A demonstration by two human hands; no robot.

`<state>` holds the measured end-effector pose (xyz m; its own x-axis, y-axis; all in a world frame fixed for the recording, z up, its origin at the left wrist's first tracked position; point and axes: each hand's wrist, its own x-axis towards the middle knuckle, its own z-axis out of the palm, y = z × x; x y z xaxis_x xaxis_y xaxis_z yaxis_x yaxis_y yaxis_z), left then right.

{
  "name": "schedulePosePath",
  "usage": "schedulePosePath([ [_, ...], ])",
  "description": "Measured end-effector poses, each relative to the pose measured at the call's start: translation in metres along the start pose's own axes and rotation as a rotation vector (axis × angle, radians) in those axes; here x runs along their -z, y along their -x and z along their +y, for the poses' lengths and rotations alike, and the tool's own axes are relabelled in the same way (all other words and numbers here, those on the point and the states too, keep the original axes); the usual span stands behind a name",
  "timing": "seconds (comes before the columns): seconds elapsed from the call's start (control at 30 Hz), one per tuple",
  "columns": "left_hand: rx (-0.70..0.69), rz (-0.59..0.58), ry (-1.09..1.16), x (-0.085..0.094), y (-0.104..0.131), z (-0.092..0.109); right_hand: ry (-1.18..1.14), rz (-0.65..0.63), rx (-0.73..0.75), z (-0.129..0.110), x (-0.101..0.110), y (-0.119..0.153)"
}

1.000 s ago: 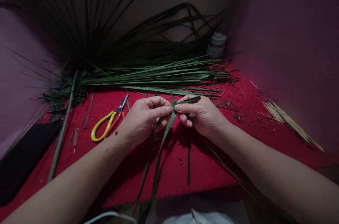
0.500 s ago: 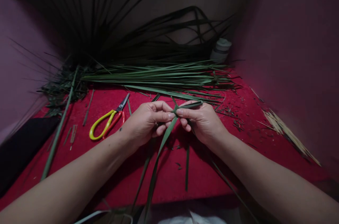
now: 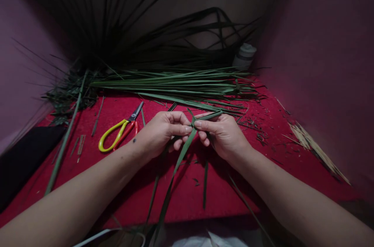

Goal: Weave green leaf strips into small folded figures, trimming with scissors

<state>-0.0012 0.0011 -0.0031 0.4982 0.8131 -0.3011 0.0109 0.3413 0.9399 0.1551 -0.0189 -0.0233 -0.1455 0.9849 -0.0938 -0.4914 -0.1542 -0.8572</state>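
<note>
Between my two hands is a green leaf strip (image 3: 184,149), folded or crossed at a small knot-like spot. My left hand (image 3: 171,130) pinches it from the left with thumb and forefinger. From the right, my right hand (image 3: 217,128) grips the same spot, thumb on top. One long end hangs down toward the table's front edge, and a stiffer end sticks out over the right forefinger. A short tip points up between the hands. Scissors (image 3: 121,132) with yellow and red handles lie just left of my left hand. The fold's inner side is hidden by my fingers.
A bundle of long green leaves (image 3: 175,85) lies across the back of the red cloth (image 3: 222,200). Thin pale sticks (image 3: 318,151) are at the right, a white roll-like object (image 3: 244,57) behind. A green stalk (image 3: 67,134) and dark cloth-like item (image 3: 29,161) lie left.
Both hands keep their pinch on the leaf strip at nearly the same place. The strip's ends have shifted very slightly, and the whole view has moved a little.
</note>
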Motion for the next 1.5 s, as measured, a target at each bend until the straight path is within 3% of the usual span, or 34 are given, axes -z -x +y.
schedulePosePath([
  [0.17,-0.042,-0.037,0.089,-0.002,-0.001,-0.001,-0.021,0.041,-0.004,-0.001,0.000,-0.001],
  [0.53,0.011,0.021,0.204,-0.003,-0.001,0.000,-0.101,-0.035,-0.071,0.002,-0.002,0.000],
  [0.87,-0.004,0.114,0.084,-0.008,0.001,-0.008,-0.114,0.109,-0.029,0.002,-0.005,0.002],
  [1.0,-0.005,0.028,0.052,-0.005,-0.001,-0.008,-0.087,0.132,-0.034,0.003,-0.007,0.001],
  [1.17,-0.055,-0.103,0.173,-0.001,-0.004,-0.003,-0.059,0.073,-0.059,0.004,-0.007,0.002],
  [1.33,-0.033,-0.020,0.140,-0.001,-0.006,-0.008,-0.050,0.028,-0.067,0.005,-0.005,0.002],
  [1.5,-0.007,0.050,0.064,-0.002,-0.005,-0.009,-0.081,0.072,-0.053,0.007,-0.006,0.001],
])
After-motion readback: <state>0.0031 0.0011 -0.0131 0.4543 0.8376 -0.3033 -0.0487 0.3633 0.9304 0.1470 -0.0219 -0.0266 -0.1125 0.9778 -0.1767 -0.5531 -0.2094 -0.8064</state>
